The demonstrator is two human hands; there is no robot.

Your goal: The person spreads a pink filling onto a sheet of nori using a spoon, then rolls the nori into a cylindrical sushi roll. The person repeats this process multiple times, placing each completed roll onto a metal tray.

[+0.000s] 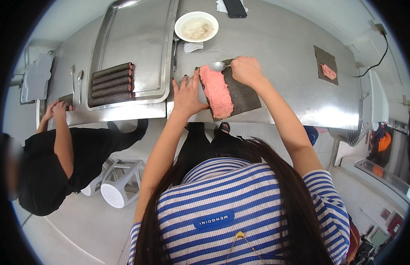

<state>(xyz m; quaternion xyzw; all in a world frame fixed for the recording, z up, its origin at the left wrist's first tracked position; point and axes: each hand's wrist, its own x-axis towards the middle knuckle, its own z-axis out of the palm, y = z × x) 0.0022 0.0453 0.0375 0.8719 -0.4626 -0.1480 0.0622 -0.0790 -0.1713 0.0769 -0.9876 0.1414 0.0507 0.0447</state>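
Observation:
Pink paste (217,95) is spread in a long band on the left part of a dark seaweed sheet (247,100) lying on the steel table. My right hand (245,70) is closed on a metal spoon (216,66), whose bowl rests at the top end of the paste. My left hand (187,96) is open, fingers spread, its fingertips and thumb at the sheet's left edge.
Left: steel tray (130,35) with several seaweed rolls (111,84), two spoons (80,86), a co-worker (50,168) handling a roll, stools (116,185) below. Back: white bowl (196,27), phone (234,6). Right: another sheet (324,55) with pink paste.

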